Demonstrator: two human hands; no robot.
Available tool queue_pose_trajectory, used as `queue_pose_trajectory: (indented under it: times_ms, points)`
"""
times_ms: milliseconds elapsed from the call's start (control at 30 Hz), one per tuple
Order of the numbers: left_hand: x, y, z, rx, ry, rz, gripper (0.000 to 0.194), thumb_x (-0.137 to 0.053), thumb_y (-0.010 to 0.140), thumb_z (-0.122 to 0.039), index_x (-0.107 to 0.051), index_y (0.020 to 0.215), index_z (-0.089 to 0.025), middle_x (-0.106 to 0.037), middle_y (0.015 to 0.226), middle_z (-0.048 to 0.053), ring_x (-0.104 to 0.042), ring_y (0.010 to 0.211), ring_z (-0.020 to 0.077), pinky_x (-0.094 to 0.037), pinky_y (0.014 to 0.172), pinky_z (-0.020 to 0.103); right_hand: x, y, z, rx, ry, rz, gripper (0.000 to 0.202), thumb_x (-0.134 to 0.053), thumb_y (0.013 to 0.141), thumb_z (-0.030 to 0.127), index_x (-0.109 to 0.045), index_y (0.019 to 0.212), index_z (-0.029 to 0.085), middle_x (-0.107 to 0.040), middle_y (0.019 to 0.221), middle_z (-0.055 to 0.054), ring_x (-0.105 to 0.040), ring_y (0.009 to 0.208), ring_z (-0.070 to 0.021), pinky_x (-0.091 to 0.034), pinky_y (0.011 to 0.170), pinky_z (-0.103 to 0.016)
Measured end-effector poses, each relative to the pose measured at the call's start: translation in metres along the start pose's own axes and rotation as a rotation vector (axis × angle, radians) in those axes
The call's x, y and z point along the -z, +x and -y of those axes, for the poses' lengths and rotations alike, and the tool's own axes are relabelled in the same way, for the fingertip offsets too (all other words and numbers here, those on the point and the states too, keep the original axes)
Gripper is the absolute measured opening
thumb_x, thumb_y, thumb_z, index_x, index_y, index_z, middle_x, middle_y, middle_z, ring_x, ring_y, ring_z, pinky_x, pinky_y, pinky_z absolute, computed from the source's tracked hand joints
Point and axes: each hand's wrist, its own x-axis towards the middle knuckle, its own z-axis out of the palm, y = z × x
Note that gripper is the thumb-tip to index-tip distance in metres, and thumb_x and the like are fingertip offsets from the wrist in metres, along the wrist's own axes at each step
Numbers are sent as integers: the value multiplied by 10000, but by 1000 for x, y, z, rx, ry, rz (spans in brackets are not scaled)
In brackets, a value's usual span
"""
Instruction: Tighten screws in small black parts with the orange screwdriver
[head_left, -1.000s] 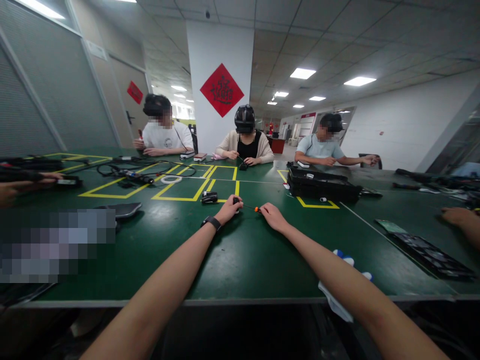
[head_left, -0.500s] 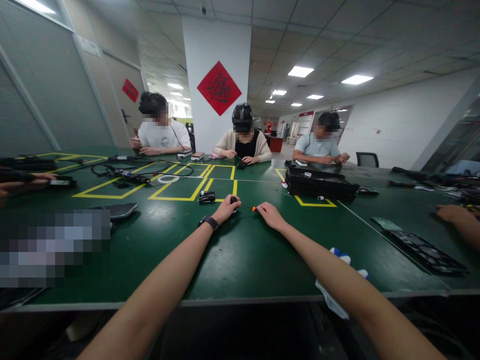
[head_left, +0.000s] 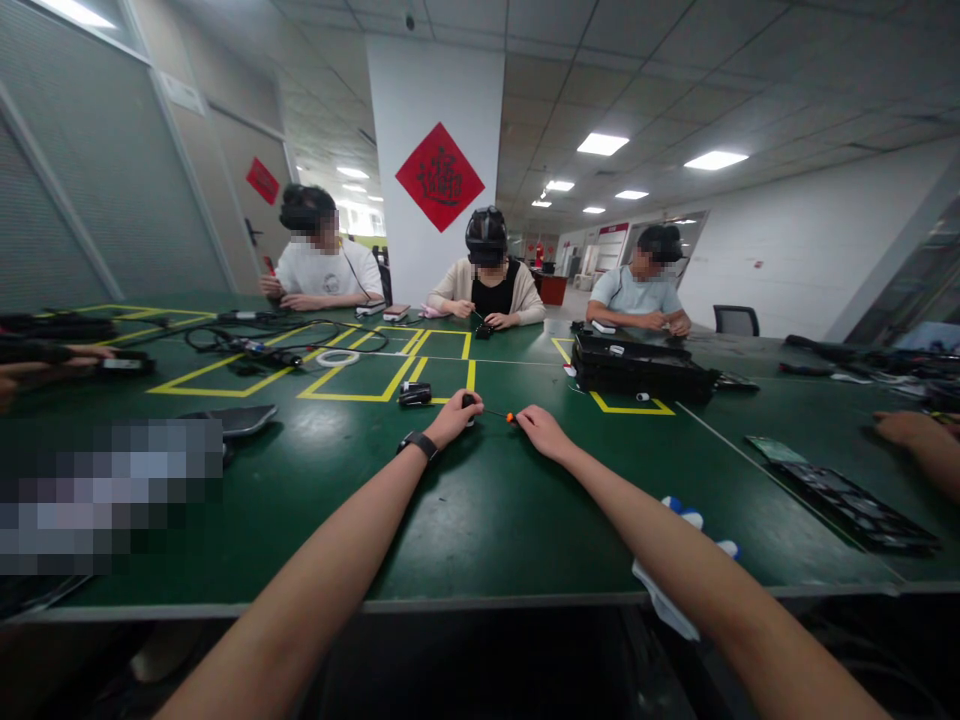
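Observation:
Near the middle of the green table (head_left: 480, 540), my left hand (head_left: 454, 419) is closed on a small black part (head_left: 469, 402). My right hand (head_left: 543, 431), to its right, is closed on the orange handle of a screwdriver (head_left: 511, 418). The screwdriver's thin shaft points left to the black part; whether the tip touches it is too small to tell. Just left of and beyond my left hand lie some small black pieces (head_left: 415, 394). A dark watch is on my left wrist.
A long black casing (head_left: 643, 370) lies beyond my right hand. White-and-blue gloves (head_left: 664, 595) hang at the front edge under my right forearm. Cables (head_left: 262, 350), a white ring (head_left: 337, 358) and a black panel (head_left: 862, 505) lie around. Several people sit around the table.
The view has shifted very slightly. Both my hands keep nearly the same place and hold.

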Motion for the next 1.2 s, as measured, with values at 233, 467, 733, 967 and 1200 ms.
queue_pose_trajectory:
  times_ms: [233, 467, 733, 967, 1200]
  points:
    - [-1, -1, 0, -6, 27, -19, 261, -554, 659, -341, -513, 867, -189, -532, 786, -2, -487, 680, 104, -405, 640, 243, -1, -5, 2, -42, 151, -36, 239, -547, 702, 276, -512, 911, 165, -548, 864, -21, -500, 790, -127, -391, 730, -269]
    - [-1, -3, -4, 17, 17, -17, 259, -556, 656, -344, -512, 862, -192, -530, 787, 0, -483, 676, 106, -402, 627, 241, -2, 0, 0, -23, 34, -35, 242, -388, 811, 273, -575, 728, 145, -542, 790, -51, -470, 805, -138, -355, 778, -286]
    - [-2, -3, -4, 5, 23, -15, 264, -554, 653, -343, -509, 864, -190, -537, 799, 1, -490, 690, 111, -401, 639, 246, -4, -3, -1, -39, 92, -79, 235, -560, 684, 295, -530, 874, 161, -503, 870, -22, -463, 760, -121, -381, 716, -258]
    - [-2, -3, -8, 49, -51, -14, 251, -538, 666, -342, -507, 855, -180, -561, 769, 7, -510, 695, 112, -404, 664, 250, -1, -1, 3, 5, 15, -1, 252, -383, 821, 277, -578, 729, 145, -550, 773, -45, -472, 766, -132, -348, 741, -268]
    - [-3, 1, -7, 64, -228, 27, 339, -401, 755, -470, -498, 825, -152, -574, 795, 39, -541, 707, 111, -409, 708, 259, -1, -6, 6, -24, 65, -25, 175, -478, 755, 286, -532, 873, 170, -550, 836, -18, -478, 775, -131, -364, 702, -260]
